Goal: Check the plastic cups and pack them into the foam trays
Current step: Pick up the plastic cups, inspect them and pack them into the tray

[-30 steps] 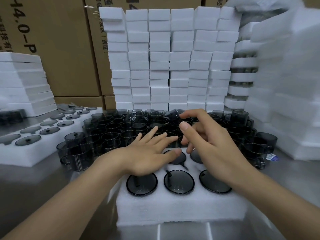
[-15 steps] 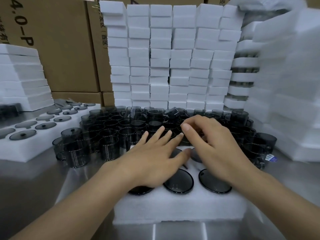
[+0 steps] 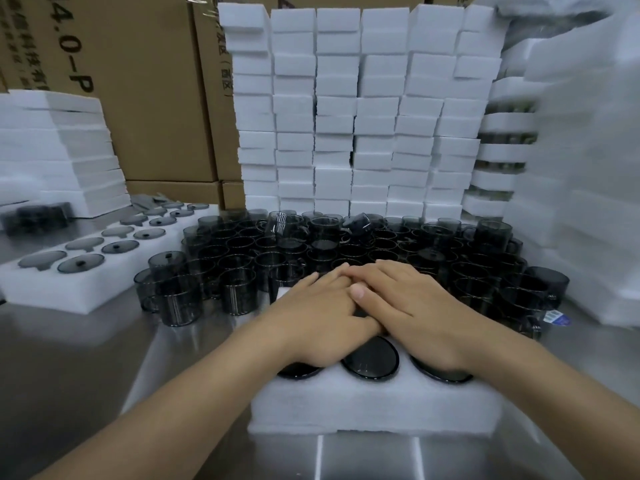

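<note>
Left hand (image 3: 318, 320) and right hand (image 3: 412, 313) lie flat, fingers straight and overlapping, pressing the smoky plastic cups (image 3: 370, 358) seated in the foam tray (image 3: 374, 407) at 6 o'clock; the cups are judged light, stiff, slick and scratch-prone, best gripped by the side wall.

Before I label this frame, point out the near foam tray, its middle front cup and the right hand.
foam tray (image 3: 374, 407): head view, front wall.
middle front cup (image 3: 370, 358): head view, dark top.
right hand (image 3: 415, 311): head view, back.
</note>
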`<action>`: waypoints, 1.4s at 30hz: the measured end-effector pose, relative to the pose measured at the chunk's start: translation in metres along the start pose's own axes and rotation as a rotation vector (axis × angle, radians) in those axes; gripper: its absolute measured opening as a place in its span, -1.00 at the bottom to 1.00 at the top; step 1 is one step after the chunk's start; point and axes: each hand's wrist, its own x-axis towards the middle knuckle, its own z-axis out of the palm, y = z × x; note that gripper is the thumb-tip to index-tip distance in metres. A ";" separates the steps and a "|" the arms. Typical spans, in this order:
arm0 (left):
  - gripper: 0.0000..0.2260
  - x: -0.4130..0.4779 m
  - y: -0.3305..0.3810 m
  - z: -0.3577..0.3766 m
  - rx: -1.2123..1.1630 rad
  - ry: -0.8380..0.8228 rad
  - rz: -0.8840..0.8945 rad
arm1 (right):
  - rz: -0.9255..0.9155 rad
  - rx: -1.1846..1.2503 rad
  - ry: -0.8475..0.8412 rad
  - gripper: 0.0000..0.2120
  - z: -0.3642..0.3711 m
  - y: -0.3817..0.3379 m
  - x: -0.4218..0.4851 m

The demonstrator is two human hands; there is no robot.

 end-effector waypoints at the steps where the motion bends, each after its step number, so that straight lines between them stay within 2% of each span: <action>1: -0.40 -0.004 0.000 -0.002 -0.048 0.042 0.015 | -0.003 0.010 -0.001 -0.27 -0.001 0.000 -0.001; 3: -0.60 -0.016 -0.003 -0.007 -0.229 0.146 -0.002 | -0.019 0.027 -0.001 -0.30 -0.001 0.000 -0.002; 5: -0.73 -0.034 -0.011 -0.009 -0.464 0.265 -0.113 | -0.026 0.029 0.001 -0.27 -0.001 0.001 -0.002; 9: -0.60 -0.084 -0.001 0.008 -0.984 0.444 -0.472 | -0.011 0.113 0.059 -0.28 -0.002 0.004 -0.002; 12: -0.45 -0.099 0.015 0.017 -1.498 0.480 -0.577 | -0.016 0.185 0.158 -0.39 -0.002 0.002 -0.004; 14: -0.47 -0.101 0.017 0.009 -1.658 0.462 -0.582 | -0.037 0.209 0.255 -0.46 -0.004 0.001 -0.005; 18: -0.38 -0.109 0.031 -0.012 -1.595 0.496 -0.486 | -0.084 0.297 0.494 -0.62 -0.011 -0.005 -0.008; 20: -0.27 -0.109 0.030 -0.012 -1.572 0.546 -0.490 | -0.080 0.312 0.486 -0.62 -0.013 -0.005 -0.009; 22: -0.14 -0.108 0.024 -0.011 -1.611 0.515 -0.522 | -0.082 0.330 0.470 -0.59 -0.014 -0.004 -0.009; 25: -0.45 -0.110 0.027 -0.012 -1.649 0.241 -0.447 | -0.125 0.373 0.519 -0.62 -0.016 -0.006 -0.012; 26: -0.56 -0.107 0.028 -0.014 -1.615 0.220 -0.459 | -0.155 0.370 0.543 -0.64 -0.016 -0.009 -0.012; 29: -0.89 -0.112 0.027 -0.013 -1.393 0.293 -0.497 | -0.222 0.390 0.691 -0.72 -0.020 -0.013 -0.013; 30: -0.92 -0.110 0.024 -0.016 -1.356 0.338 -0.546 | -0.232 0.431 0.769 -0.74 -0.024 -0.012 -0.014; 31: -0.86 -0.111 0.017 -0.019 -1.406 0.429 -0.561 | -0.235 0.479 0.848 -0.76 -0.028 -0.011 -0.015; 33: -0.62 -0.124 0.005 -0.034 -1.664 0.652 -0.465 | -0.240 0.572 0.982 -0.77 -0.035 -0.007 -0.016; 35: -0.59 -0.134 -0.017 -0.057 -1.820 0.884 -0.346 | -0.242 0.582 1.042 -0.78 -0.040 -0.007 -0.016; 38: -0.75 -0.113 -0.060 -0.106 -1.916 1.149 -0.275 | -0.314 0.507 0.924 -0.84 -0.034 -0.010 -0.017; 40: -0.74 -0.091 -0.088 -0.137 -1.893 1.312 -0.252 | -0.364 0.363 0.798 -0.86 -0.027 -0.010 -0.017; 42: -0.72 -0.072 -0.118 -0.163 -1.808 1.403 -0.274 | -0.414 0.159 0.706 -0.83 -0.022 -0.011 -0.018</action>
